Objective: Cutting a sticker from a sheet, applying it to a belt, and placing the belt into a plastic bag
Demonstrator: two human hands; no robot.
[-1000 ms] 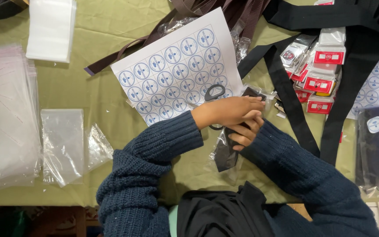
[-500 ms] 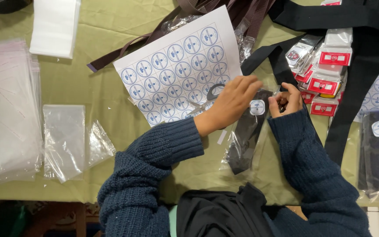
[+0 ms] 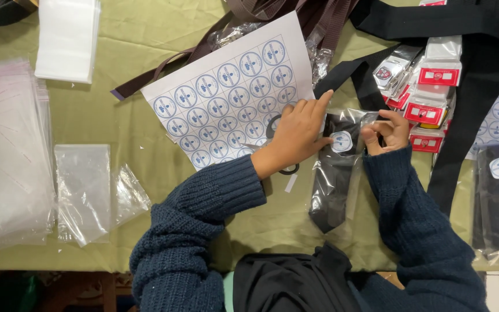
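Both hands are at work on one clear bag with a dark strap folded inside it. The left hand [image 3: 298,133] lies flat, fingers stretched and together, pressing the upper left corner of the clear bag [image 3: 335,173]; it grips nothing. The right hand [image 3: 385,132] is curled, its fingertips pinched on the bag's top right edge. Between the two hands, on the bag's face, sits one round white sticker [image 3: 341,141], just beside the left fingertips.

That bag lies on the green table [image 3: 134,40], its long axis running from the hands down towards the person, leaning slightly left at the lower end; the open or sealed end is at the hands, I cannot tell which.

Left of the bag and touching the left hand is one white sheet of round stickers [image 3: 226,95], tilted, with roughly two dozen blue-printed rounds on it. One pair of black scissors [image 3: 278,144] lies half hidden under the left hand. Further left of the bag are one loose small clear bag [image 3: 85,190] and one thick stack of empty clear bags [image 3: 4,150]. Right of the bag is a pile of small red-and-white packets [image 3: 428,98], too overlapped to count, and at the far right one finished bagged strap [image 3: 498,196] bearing its own round sticker.
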